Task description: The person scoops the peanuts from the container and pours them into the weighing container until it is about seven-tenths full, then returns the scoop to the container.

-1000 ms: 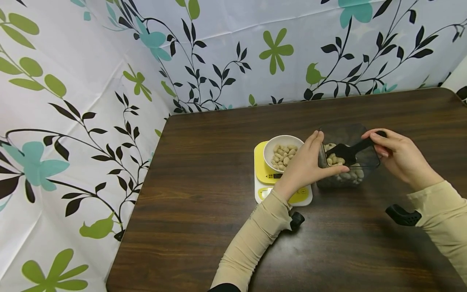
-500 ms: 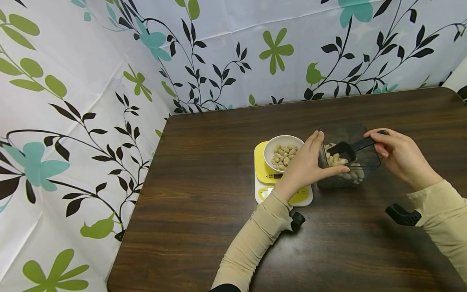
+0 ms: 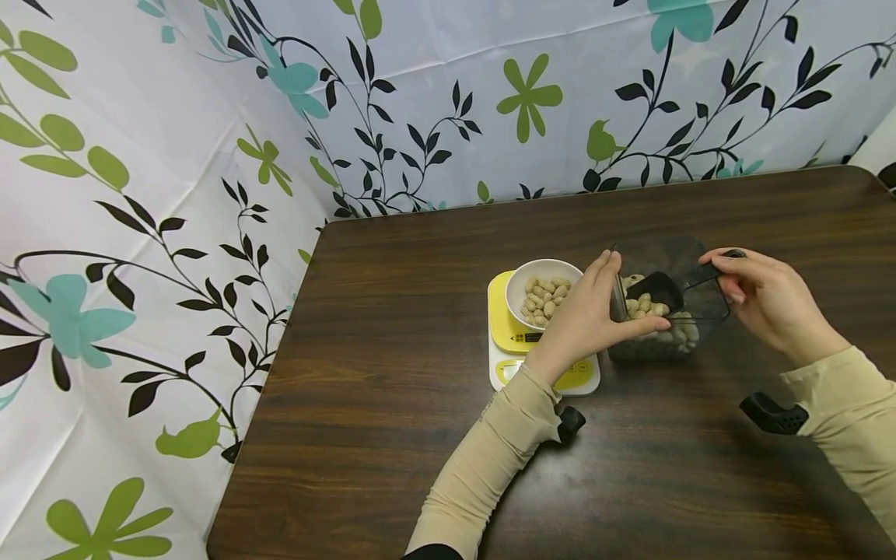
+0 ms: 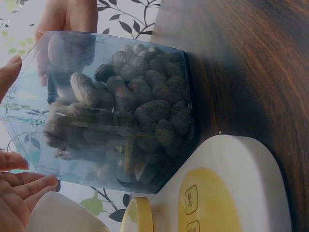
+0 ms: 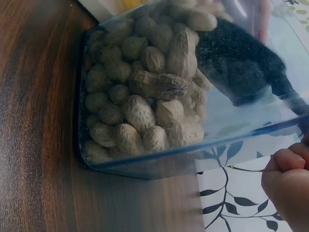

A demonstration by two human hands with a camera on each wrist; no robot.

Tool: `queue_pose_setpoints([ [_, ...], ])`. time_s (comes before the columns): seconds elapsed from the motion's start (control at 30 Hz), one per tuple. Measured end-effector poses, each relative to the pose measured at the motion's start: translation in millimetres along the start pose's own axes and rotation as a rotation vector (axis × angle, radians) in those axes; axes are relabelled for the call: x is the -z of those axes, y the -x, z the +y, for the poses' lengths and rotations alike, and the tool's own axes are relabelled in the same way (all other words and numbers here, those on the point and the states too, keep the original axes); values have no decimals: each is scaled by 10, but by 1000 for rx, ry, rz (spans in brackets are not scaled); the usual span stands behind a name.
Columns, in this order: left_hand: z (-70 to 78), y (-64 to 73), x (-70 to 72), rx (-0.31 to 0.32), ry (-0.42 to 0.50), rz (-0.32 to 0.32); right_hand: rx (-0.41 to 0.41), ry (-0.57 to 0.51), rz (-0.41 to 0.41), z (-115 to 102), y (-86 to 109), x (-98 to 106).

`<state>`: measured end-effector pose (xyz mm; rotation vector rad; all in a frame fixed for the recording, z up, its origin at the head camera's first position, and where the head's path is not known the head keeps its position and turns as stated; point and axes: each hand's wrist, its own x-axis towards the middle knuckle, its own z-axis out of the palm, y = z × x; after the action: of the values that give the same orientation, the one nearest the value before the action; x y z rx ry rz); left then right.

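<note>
A clear plastic container (image 3: 658, 253) with unshelled peanuts (image 5: 140, 113) stands on the table. My left hand (image 3: 584, 319) holds its left side, fingers toward the far corner and thumb along the near rim. Between the thumb and fingers of my right hand (image 3: 773, 303) is the handle of a black scoop (image 3: 663, 289). The scoop's bowl is tilted inside the container, over the peanuts; in the right wrist view the scoop (image 5: 236, 63) shows dimly through the wall. How full it is I cannot tell.
Left of the container, a white bowl (image 3: 513, 289) of peanuts sits on a yellow and white kitchen scale (image 3: 498, 323). My left forearm partly covers the scale. The dark wooden table (image 3: 378, 350) meets a leaf-patterned cloth (image 3: 434, 93) at its back and left edges.
The scoop's bowl has turned and tipped inside the container, so more peanuts show beneath it. My left hand and the container have stayed in place; the bowl on the scale looks the same.
</note>
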<state>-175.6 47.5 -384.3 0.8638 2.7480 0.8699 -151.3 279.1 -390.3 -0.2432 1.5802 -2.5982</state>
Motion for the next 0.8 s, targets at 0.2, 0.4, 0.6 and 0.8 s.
queue_pose_setpoints([
  [0.2,5,5,15,0,-1,2,-5,-36,49,6,8,-29],
  [0.4,10,9,19,5,-7,-8,-1,-87,44,9,16,-30],
  [0.6,3,4,6,1,-2,-2,-18,-193,36,1,53,26],
  [0.8,-9,5,6,-1,1,-3,-20,-295,20,-1,61,66],
])
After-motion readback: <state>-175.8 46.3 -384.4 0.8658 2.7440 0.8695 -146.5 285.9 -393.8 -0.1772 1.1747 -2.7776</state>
